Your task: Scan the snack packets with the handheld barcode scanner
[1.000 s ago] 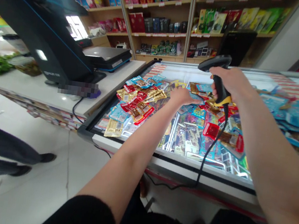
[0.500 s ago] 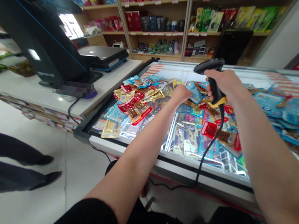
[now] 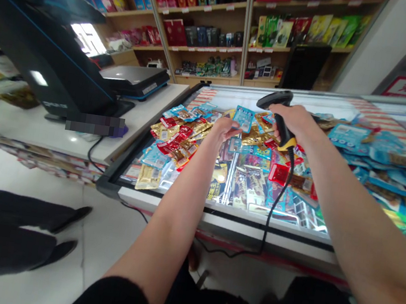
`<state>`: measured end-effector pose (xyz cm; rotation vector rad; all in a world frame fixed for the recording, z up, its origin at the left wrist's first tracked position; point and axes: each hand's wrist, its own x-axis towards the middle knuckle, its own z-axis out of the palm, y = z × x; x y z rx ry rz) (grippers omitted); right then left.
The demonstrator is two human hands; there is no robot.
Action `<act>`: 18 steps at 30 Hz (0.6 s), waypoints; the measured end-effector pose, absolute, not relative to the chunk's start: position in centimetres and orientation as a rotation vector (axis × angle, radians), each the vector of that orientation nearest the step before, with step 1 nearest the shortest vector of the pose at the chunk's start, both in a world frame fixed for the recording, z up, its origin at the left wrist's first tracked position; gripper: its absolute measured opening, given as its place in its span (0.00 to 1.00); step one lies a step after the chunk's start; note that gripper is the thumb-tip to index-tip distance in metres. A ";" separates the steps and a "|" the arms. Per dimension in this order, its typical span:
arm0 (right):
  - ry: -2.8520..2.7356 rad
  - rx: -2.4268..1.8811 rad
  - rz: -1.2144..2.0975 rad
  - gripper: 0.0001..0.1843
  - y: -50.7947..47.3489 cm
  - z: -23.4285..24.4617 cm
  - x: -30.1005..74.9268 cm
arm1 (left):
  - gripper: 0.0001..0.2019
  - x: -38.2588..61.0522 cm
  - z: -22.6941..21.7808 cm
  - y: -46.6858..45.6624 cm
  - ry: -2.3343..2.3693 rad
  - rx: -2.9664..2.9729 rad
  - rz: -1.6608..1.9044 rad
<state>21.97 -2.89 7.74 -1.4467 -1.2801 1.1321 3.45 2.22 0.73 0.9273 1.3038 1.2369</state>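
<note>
My right hand (image 3: 295,120) grips a black barcode scanner (image 3: 275,99) with a yellow band at the base of its handle. The scanner's cord hangs over the front of the glass-topped case. My left hand (image 3: 224,127) pinches a blue snack packet (image 3: 244,117) by its near left side, left of the scanner head. Red and gold snack packets (image 3: 178,141) lie in a loose pile left of my left hand. Below the scanner are more packets, among them a red one (image 3: 279,174). A large heap of blue packets (image 3: 380,152) spreads to the right of my right arm.
A display case (image 3: 166,200) with a glass top carries the packets. On the left counter (image 3: 90,149) stand a black terminal (image 3: 74,68) and a scale (image 3: 133,79). Stocked shelves (image 3: 205,51) line the back. Another person's dark trouser legs (image 3: 6,230) show at lower left.
My left hand has shifted left and come up from the pile with a blue packet now showing in its fingers. The scanner sits slightly lower and further left in view.
</note>
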 end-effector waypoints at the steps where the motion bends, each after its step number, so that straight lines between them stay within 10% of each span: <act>1: -1.290 -1.459 1.135 0.11 -3.0 7.7 21.8 | 0.14 3.3 0.4 2.4 1.235 0.837 1.261; 18: -1.452 -1.453 1.084 0.16 -4.1 6.1 21.4 | 0.11 3.3 0.9 2.0 1.231 0.887 1.375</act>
